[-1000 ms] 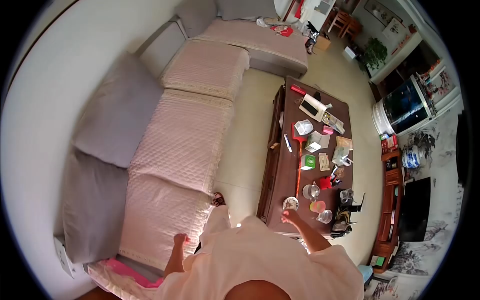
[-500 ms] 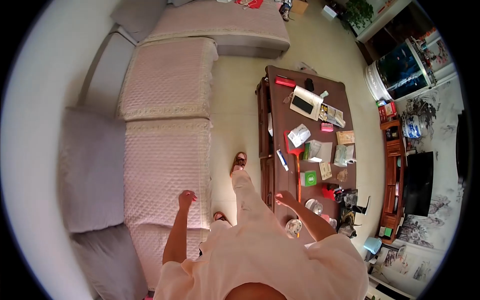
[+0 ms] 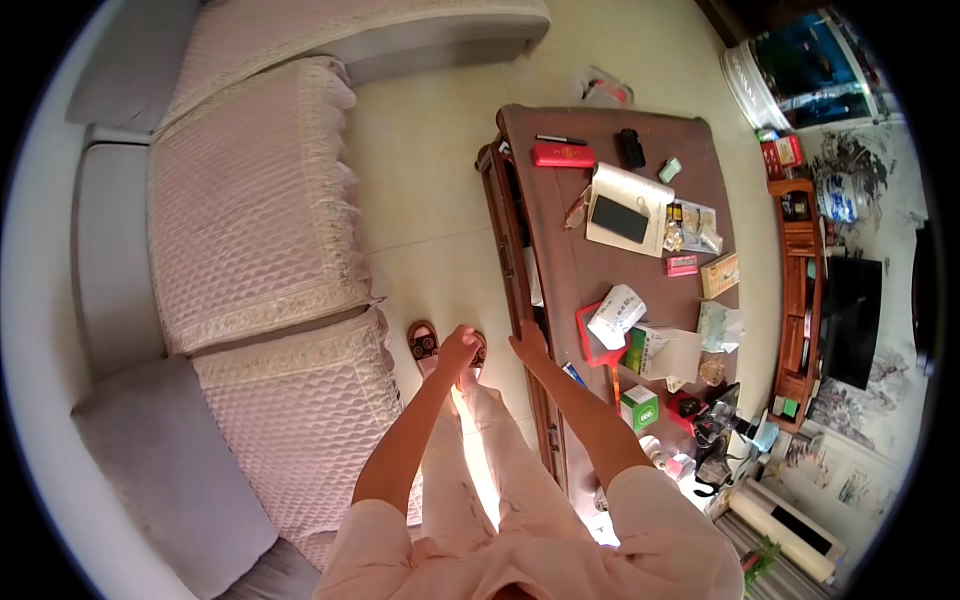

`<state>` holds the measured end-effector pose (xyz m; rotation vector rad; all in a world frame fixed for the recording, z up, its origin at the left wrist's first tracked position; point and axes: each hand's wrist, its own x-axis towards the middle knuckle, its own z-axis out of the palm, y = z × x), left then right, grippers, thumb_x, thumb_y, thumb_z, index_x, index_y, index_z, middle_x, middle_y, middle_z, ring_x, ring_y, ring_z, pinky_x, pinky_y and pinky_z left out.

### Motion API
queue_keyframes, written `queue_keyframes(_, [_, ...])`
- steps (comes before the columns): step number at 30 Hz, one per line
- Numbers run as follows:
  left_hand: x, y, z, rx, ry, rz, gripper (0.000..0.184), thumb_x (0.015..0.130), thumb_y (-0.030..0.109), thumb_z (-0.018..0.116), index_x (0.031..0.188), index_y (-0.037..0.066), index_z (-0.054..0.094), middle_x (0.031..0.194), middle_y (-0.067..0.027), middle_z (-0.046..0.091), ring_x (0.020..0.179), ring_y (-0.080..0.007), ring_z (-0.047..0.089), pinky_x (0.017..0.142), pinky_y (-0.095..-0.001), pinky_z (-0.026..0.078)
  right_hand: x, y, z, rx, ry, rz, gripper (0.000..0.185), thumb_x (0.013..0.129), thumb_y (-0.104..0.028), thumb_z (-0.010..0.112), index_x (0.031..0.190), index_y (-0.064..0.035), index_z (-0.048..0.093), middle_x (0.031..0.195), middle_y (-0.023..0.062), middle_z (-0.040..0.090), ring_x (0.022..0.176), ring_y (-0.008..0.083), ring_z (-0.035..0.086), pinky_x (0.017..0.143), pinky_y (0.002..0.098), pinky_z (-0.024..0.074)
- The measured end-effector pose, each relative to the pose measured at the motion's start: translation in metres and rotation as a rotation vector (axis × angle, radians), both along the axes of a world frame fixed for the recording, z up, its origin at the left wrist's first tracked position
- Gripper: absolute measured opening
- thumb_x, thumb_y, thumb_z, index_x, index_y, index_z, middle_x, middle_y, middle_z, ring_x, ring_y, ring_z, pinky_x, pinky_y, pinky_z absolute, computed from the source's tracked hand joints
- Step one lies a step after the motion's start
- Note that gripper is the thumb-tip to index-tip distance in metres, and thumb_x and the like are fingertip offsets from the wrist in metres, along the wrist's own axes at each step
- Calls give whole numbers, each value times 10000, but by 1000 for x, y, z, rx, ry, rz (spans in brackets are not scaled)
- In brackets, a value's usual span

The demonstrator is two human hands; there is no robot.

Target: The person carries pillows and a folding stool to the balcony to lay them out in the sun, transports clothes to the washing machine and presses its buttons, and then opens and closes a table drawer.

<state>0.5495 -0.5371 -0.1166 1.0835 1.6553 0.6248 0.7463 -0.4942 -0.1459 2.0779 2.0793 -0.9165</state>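
My left hand (image 3: 459,348) hangs in front of my body above the slippers (image 3: 423,341), its fingers curled in; I see nothing in it. My right hand (image 3: 530,343) is at the left edge of the coffee table (image 3: 560,270), thumb and fingers apart, with no object visible in it. Whether it touches the table's edge I cannot tell. Nearest to it on the tabletop are a red fly swatter (image 3: 600,335), a white packet (image 3: 617,316) and a partly hidden blue-and-white tube (image 3: 574,374).
Left of me stands a sofa (image 3: 260,230) with quilted pink covers. A notebook (image 3: 626,185) with a phone (image 3: 619,218), a red case (image 3: 563,156) and a green box (image 3: 640,408) lie on the table. A fish tank (image 3: 808,75) and a wooden cabinet (image 3: 800,300) stand at the right.
I have moved forward along the table, and my feet are now side by side. My left hand has swung inward from over the sofa; my right hand stays by the table edge.
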Motion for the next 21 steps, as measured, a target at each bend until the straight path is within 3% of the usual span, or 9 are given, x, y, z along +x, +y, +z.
queue_keyframes(4, [38,84,-56,18,-4,-63,592,718,261,618,1192,3,375,1101,-190,494,973,-307,515,804,-366,428,6,7,-63,113,-148,-212,635,679,-237,638,1203,-53,328,1080,218,500,995,333,494,825,411,409])
queue_keyframes(7, [68,131,-95,86,84,-37,713,708,289,626,1245,-41,294,1149,-248,431,1021,-360,472,843,-383,411,11,17,-76,-44,123,-402,696,662,-248,647,1232,-36,309,1098,214,495,1011,351,480,851,410,397])
queue_keyframes(10, [86,165,-108,-13,110,23,674,686,292,638,1199,-32,343,1125,-258,447,1006,-369,480,821,-395,422,5,20,-67,-127,43,-482,718,656,-264,637,1241,-20,298,1134,234,473,1048,364,462,870,413,380])
queue_keyframes(13, [95,181,-112,-134,73,76,608,662,289,648,1121,-19,394,1091,-257,471,961,-387,500,780,-410,439,6,13,-67,-38,38,-475,730,641,-251,660,1241,-25,312,1085,213,507,1006,363,484,850,411,392])
queue_keyframes(14, [100,180,-120,-66,135,113,562,648,286,651,1068,4,409,1011,-243,521,892,-379,534,733,-419,452,6,11,-65,-19,40,-477,721,640,-250,660,1233,-21,320,1089,213,503,1006,361,483,849,410,392])
queue_keyframes(18, [99,188,-123,-62,-26,78,581,629,275,647,1080,7,398,872,-238,566,807,-361,567,700,-415,464,2,10,-68,44,98,-465,695,635,-242,658,1209,-6,346,1087,214,499,1000,360,482,845,409,394])
queue_keyframes(21, [109,193,-138,-165,165,53,541,629,249,631,1043,-19,408,834,-237,573,768,-377,569,676,-423,470,-4,5,-71,126,121,-407,686,629,-231,657,1198,3,353,1061,213,506,981,364,484,841,413,394])
